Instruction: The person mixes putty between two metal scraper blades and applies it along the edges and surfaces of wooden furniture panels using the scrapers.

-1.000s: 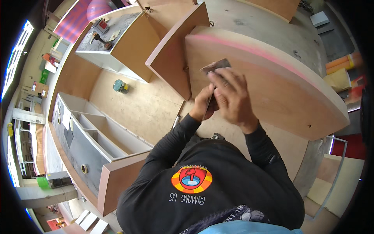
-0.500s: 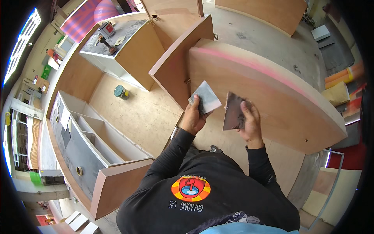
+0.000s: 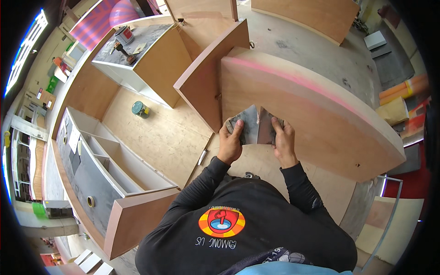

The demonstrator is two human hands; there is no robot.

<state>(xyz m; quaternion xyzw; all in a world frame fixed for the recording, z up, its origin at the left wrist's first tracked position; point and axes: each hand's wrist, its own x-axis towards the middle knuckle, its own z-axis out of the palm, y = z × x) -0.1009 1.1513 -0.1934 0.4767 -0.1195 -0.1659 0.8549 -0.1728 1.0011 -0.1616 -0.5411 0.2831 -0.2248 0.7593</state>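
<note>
My left hand [image 3: 230, 143] is closed on a thin grey putty spreader [image 3: 250, 123], a flat square blade with dark smears, the thumb lying on its face. A second putty spreader [image 3: 265, 130], dark brown, is gripped in my right hand [image 3: 285, 141], with the thumb on top. The two blades meet or nearly meet edge to edge in front of my chest. A small pale pinkish dab, perhaps putty, shows at the upper part of the seam between them.
A curved wooden panel [image 3: 307, 110] with a pink-streaked rim stands ahead to the right. A wooden cabinet [image 3: 162, 68] at far left bears a can [image 3: 123, 35] and a cordless drill [image 3: 125, 52]. A green tin [image 3: 140, 110] sits on the floor board; a curved shelf unit [image 3: 91, 169] lies left.
My hands have come together, bringing the spreaders from apart to edge against edge. The left blade has turned, and the right hand has moved left and slightly down.
</note>
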